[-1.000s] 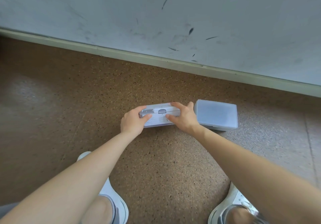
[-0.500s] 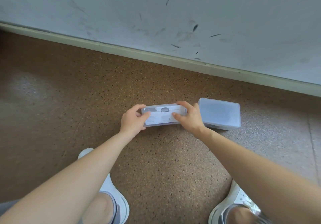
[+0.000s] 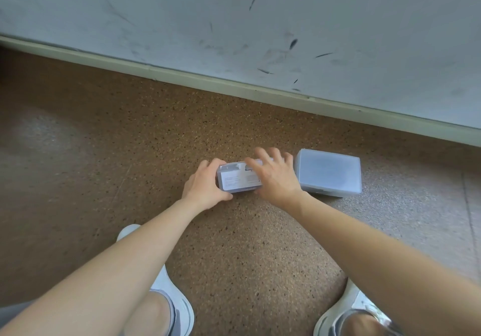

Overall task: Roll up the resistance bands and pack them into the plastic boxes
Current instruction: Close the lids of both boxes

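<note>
Nothing here can be read; the only print in view is on a white label (image 3: 235,180) on the near face of the plastic box (image 3: 234,167), whose left end the left hand (image 3: 205,187) grips. The label carries a few short blocks of fine grey lines, too small and blurred to make out any word, number or brand. The right hand (image 3: 273,176) lies spread over the label's right end and hides that part, and the frosted second box (image 3: 329,173) just beside it has a plain, cloudy surface.
</note>
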Action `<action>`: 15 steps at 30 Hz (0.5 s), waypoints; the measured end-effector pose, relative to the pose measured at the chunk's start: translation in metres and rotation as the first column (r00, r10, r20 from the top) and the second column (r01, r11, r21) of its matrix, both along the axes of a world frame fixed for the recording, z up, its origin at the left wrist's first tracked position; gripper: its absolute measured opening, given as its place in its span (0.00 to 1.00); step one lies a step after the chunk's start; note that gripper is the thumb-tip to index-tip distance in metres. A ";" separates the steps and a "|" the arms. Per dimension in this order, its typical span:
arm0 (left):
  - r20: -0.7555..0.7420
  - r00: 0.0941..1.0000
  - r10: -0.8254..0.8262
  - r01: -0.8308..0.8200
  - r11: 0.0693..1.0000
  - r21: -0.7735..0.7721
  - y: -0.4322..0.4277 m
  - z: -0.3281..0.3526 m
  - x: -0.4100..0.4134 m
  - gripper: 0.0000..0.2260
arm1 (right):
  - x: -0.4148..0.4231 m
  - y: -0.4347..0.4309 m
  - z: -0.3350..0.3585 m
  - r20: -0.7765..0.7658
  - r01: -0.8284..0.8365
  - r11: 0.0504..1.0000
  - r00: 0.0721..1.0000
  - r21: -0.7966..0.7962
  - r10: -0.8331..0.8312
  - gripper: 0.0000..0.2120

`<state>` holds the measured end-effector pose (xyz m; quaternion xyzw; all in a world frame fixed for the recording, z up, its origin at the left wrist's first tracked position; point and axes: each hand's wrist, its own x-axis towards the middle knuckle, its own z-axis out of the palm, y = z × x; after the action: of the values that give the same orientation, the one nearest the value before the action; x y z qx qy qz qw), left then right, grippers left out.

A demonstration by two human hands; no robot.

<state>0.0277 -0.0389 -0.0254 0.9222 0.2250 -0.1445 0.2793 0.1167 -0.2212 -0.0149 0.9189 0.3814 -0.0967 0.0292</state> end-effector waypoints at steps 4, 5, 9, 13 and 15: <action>-0.003 0.998 -0.057 0.057 0.993 0.108 -0.001 0.005 -0.005 0.35 | -0.003 -0.006 -0.008 0.076 -0.118 0.992 0.990 0.042 0.115 0.37; 0.000 0.998 -0.065 0.064 0.990 0.129 -0.002 0.005 -0.006 0.35 | -0.004 -0.008 -0.009 0.078 -0.132 0.990 0.989 0.045 0.129 0.36; 0.011 0.993 -0.122 0.117 0.972 0.206 -0.007 0.004 -0.009 0.36 | -0.008 -0.012 -0.013 0.091 -0.155 0.987 0.984 0.039 0.151 0.33; 0.030 0.994 -0.104 0.101 0.990 0.094 -0.005 0.000 -0.019 0.36 | -0.016 -0.022 -0.020 0.184 -0.211 0.977 0.962 0.019 0.204 0.27; 0.029 0.999 -0.020 0.020 1.000 -0.005 -0.001 -0.003 -0.024 0.30 | -0.020 -0.029 -0.025 0.222 -0.294 0.956 0.931 -0.021 0.291 0.26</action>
<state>0.0041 -0.0394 -0.0285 0.9256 0.2115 -0.1344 0.2835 0.0970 -0.2503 -0.0395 0.8571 0.5086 0.0149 0.0801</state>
